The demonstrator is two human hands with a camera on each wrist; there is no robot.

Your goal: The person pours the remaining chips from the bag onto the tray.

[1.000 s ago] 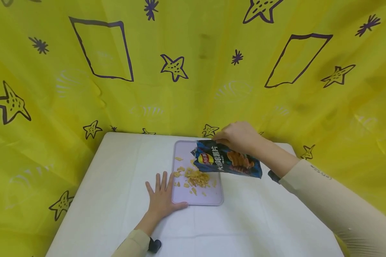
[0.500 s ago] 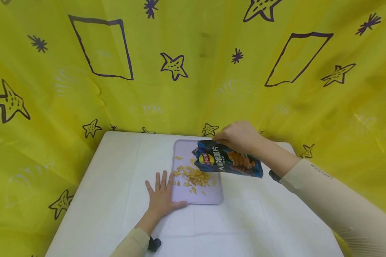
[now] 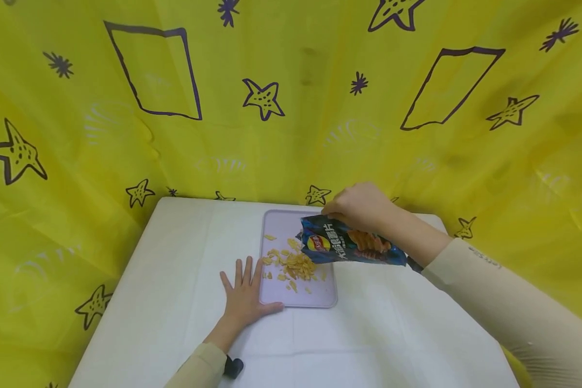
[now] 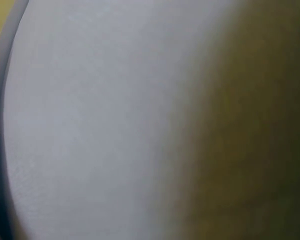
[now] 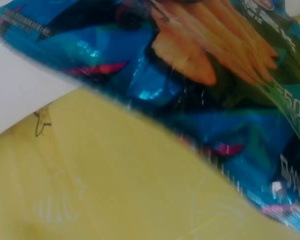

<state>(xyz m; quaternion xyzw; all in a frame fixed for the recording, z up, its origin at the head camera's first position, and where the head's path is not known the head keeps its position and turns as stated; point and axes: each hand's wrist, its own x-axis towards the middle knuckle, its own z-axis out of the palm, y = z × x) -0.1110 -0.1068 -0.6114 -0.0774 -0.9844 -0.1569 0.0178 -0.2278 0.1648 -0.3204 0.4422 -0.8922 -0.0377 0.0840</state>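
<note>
My right hand (image 3: 361,203) pinches the upper edge of a dark blue chip bag (image 3: 351,242), holding it sideways above the right part of a pale purple tray (image 3: 298,299). The bag's torn end points left, over the tray. In the right wrist view the shiny chip bag (image 5: 160,75) fills the upper part. Broken yellow potato chips (image 3: 296,267) lie in a loose heap on the tray, some scattered toward its left side. My left hand (image 3: 243,302) rests flat with fingers spread, fingertips and thumb at the tray's near left corner.
A white-covered table (image 3: 174,280) bears the tray. Behind and at both sides hangs a yellow curtain (image 3: 213,140) with purple stars and shapes. The left wrist view is mostly blurred white cloth (image 4: 100,120).
The chip bag has shifted slightly right and tipped a little, its torn end moving away from the tray's middle. My left hand and the chip heap look the same.
</note>
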